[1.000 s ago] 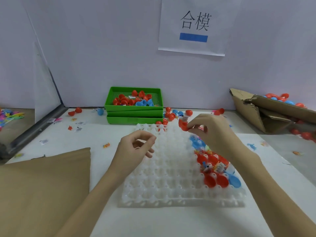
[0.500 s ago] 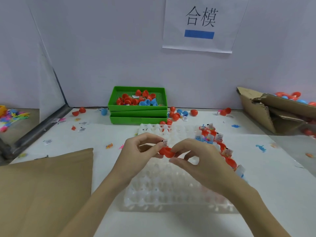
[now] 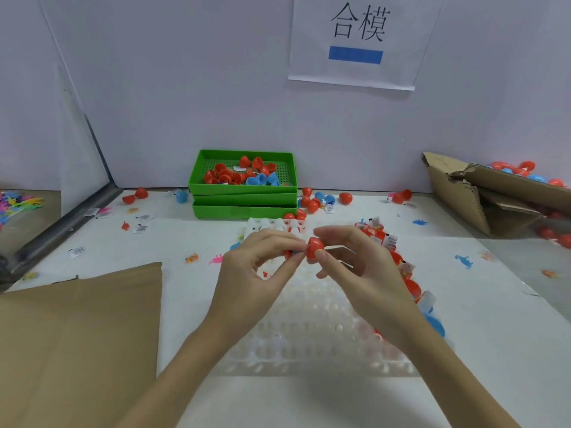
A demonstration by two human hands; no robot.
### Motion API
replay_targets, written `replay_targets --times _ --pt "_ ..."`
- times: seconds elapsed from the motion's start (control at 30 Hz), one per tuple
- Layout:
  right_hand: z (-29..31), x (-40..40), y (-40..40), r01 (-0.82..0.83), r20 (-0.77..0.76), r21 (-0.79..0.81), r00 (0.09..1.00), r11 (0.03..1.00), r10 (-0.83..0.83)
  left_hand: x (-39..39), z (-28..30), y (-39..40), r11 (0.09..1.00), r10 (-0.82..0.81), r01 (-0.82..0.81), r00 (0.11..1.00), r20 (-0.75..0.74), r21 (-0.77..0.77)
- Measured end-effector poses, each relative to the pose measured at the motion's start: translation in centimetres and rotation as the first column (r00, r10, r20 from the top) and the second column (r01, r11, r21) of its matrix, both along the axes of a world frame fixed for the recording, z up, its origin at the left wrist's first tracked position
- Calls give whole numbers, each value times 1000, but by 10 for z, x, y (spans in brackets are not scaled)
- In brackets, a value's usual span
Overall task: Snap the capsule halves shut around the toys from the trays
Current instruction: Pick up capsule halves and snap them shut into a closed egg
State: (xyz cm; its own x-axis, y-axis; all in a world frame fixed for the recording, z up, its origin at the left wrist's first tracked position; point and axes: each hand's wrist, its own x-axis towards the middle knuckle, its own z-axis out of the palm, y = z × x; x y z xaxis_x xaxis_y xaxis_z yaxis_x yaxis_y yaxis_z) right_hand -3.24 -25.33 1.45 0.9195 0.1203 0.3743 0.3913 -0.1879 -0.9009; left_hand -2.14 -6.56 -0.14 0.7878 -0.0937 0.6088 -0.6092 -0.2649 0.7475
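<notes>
Head view: both hands meet above the white tray, at 12 o'clock from its centre.
Change: right hand has carried the red capsule half from the tray's right edge to the left hand.
Hands: each pinches one half, fingertips together.
Meaning: halves seem almost joined; the snap looks near.

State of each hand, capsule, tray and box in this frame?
left hand: pinching one red capsule half
right hand: pinching red capsule half
capsule: not fully closed
white tray: mostly empty cells
green trays: stacked, top holds capsule halves
cardboard box: torn open
</notes>
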Motion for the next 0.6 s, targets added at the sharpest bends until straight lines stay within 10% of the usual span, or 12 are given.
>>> replay_targets --times 0.6 --pt "-4 -6 14 15 73 122 997 992 -24 3 3 10 986 -148 143 988 -47 -87"
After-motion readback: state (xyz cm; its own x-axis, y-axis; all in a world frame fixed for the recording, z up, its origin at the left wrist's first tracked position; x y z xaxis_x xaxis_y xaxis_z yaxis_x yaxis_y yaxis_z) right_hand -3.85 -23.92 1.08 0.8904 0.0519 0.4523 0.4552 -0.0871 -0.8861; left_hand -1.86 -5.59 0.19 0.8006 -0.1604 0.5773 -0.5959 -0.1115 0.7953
